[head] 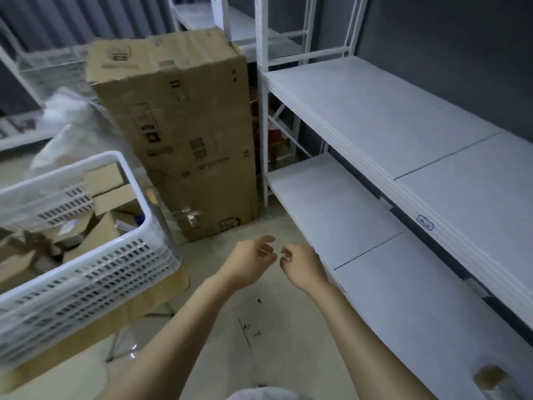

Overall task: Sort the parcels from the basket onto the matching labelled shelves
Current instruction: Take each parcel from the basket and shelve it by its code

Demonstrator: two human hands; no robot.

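Observation:
A white plastic basket (95, 267) stands at the left on a cardboard base, with several brown cardboard parcels (86, 229) inside it. White metal shelves (375, 116) run along the right; a small blue label (424, 222) marks the upper shelf's front edge. One small brown parcel (490, 378) lies on the lower shelf (331, 209) at the bottom right. My left hand (249, 262) and my right hand (302, 265) hover side by side above the floor, between basket and shelves. Both have loosely curled fingers and hold nothing.
A tall worn cardboard box (184, 125) stands upright between the basket and the shelf post. White plastic bags (66, 125) are piled behind the basket. More shelving (207, 18) stands at the back. Bare concrete floor (245, 327) lies beneath my arms.

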